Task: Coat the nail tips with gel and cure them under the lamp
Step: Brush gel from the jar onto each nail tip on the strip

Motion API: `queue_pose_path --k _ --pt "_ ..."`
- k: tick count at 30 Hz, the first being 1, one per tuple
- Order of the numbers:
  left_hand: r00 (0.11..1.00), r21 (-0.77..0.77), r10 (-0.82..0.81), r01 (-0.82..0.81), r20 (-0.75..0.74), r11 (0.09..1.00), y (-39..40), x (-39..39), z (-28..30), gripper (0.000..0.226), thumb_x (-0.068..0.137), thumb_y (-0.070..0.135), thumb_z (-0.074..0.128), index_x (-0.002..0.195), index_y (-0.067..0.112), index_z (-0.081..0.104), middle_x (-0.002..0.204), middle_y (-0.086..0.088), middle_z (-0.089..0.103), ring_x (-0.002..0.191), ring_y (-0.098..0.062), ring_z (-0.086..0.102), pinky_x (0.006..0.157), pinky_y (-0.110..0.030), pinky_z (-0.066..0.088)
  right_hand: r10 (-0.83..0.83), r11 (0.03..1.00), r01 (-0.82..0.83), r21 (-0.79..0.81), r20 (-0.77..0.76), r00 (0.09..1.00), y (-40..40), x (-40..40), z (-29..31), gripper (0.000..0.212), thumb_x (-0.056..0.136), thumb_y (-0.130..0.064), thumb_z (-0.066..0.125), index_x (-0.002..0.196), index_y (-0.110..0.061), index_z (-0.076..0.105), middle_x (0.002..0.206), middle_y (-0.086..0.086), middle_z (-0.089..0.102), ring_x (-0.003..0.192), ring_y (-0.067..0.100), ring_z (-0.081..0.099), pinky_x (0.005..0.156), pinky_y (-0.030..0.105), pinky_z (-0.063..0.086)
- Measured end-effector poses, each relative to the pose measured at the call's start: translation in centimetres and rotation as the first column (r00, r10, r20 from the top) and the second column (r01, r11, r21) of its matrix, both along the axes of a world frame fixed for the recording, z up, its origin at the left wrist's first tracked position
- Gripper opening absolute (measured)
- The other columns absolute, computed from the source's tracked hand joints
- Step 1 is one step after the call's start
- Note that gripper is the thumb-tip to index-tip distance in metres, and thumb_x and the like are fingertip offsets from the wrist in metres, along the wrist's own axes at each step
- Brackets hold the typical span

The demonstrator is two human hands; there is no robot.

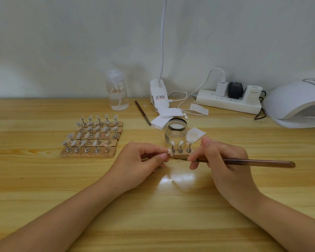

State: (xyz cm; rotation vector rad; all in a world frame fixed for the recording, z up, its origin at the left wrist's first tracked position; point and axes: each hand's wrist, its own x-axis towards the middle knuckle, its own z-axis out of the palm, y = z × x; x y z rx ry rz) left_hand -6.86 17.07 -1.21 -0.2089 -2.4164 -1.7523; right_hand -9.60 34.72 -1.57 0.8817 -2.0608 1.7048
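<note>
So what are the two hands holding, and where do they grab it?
The left hand pinches a nail tip on its stand. The right hand grips a brush near its front end.

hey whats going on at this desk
A person is working on false nails. The left hand pinches one nail tip, and the right hand holds a brush pointed at it. Three more tips stand on a small wooden block by an open jar. The curing lamp sits far right.
</note>
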Motion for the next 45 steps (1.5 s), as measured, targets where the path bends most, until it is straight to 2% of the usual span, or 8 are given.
queue_pose_path --k 4,10,16,21,28,34,40,45 --pt "1.0 -0.02 0.001 -0.001 -0.005 1.0 0.01 0.01 -0.04 0.029 0.081 0.004 0.063 0.076 0.031 0.07 0.068 0.01 0.07 0.064 -0.002 0.064 0.06 -0.012 0.048 -0.028 0.996 0.031 0.086 -0.046 0.999 -0.19 -0.22 0.2 0.03 0.088 -0.038 0.042 0.071 -0.029 0.066 0.066 -0.008 0.067 0.07 0.007 0.063 0.07 0.02 0.048" --pt "1.0 -0.055 0.009 -0.01 -0.015 0.998 -0.12 -0.09 -0.24 0.028 0.081 0.007 0.064 0.076 0.034 0.07 0.064 0.01 0.069 0.063 -0.002 0.063 0.063 -0.015 0.05 -0.045 0.989 0.056 0.14 -0.08 0.996 -0.4 -0.16 0.35 0.028 0.088 -0.038 0.043 0.072 -0.032 0.066 0.067 -0.017 0.065 0.07 0.009 0.061 0.067 0.026 0.047" --pt "1.0 -0.042 0.017 -0.017 -0.006 0.999 -0.14 -0.01 -0.17 0.028 0.081 0.007 0.064 0.075 0.034 0.07 0.063 0.013 0.068 0.062 0.0 0.063 0.06 -0.013 0.048 -0.041 0.995 0.047 0.083 -0.07 0.997 -0.12 -0.01 0.07 0.037 0.088 -0.038 0.041 0.065 -0.026 0.067 0.06 -0.008 0.065 0.063 0.013 0.061 0.064 0.035 0.048" --pt "1.0 -0.025 0.015 -0.016 -0.008 1.0 -0.03 0.04 -0.06 0.034 0.081 0.005 0.064 0.071 0.036 0.07 0.063 0.011 0.069 0.061 0.0 0.062 0.058 -0.011 0.048 -0.047 0.996 0.052 0.073 -0.073 0.996 -0.09 -0.05 0.14 0.036 0.089 -0.037 0.038 0.066 -0.028 0.064 0.061 -0.008 0.064 0.066 0.011 0.061 0.067 0.026 0.047" --pt "1.0 -0.042 0.011 -0.011 -0.018 0.999 -0.05 -0.03 -0.17 0.035 0.081 0.006 0.064 0.069 0.038 0.07 0.063 0.009 0.069 0.061 -0.002 0.063 0.06 -0.013 0.049 -0.045 0.985 0.062 0.161 -0.111 0.993 -0.44 -0.17 0.32 0.029 0.089 -0.037 0.041 0.073 -0.033 0.064 0.065 -0.023 0.061 0.071 0.004 0.058 0.066 0.012 0.041" --pt "0.999 -0.035 0.033 -0.033 0.002 0.999 0.0 -0.06 -0.17 0.025 0.082 0.007 0.063 0.076 0.031 0.07 0.063 0.012 0.068 0.061 -0.001 0.062 0.058 -0.012 0.048 -0.031 0.993 0.037 0.109 -0.056 0.998 -0.31 -0.06 0.11 0.034 0.088 -0.04 0.041 0.067 -0.031 0.066 0.064 -0.011 0.066 0.067 0.015 0.062 0.067 0.032 0.047" --pt "1.0 0.011 0.03 -0.03 0.0 0.999 0.11 0.04 0.01 0.031 0.082 0.005 0.063 0.072 0.034 0.069 0.069 0.009 0.071 0.062 -0.003 0.064 0.056 -0.012 0.048 -0.024 0.999 0.025 0.022 -0.014 1.0 -0.04 0.04 -0.02 0.042 0.088 -0.039 0.038 0.062 -0.022 0.066 0.058 -0.002 0.064 0.061 0.01 0.06 0.065 0.023 0.047" --pt "1.0 -0.004 -0.008 0.008 -0.017 1.0 0.08 0.08 0.0 0.035 0.082 0.004 0.062 0.072 0.036 0.069 0.071 0.012 0.071 0.064 -0.003 0.066 0.056 -0.011 0.048 -0.052 0.993 0.057 0.099 -0.049 0.997 -0.3 -0.19 0.25 0.033 0.088 -0.039 0.039 0.071 -0.029 0.066 0.07 -0.01 0.067 0.071 0.009 0.062 0.07 0.026 0.047"
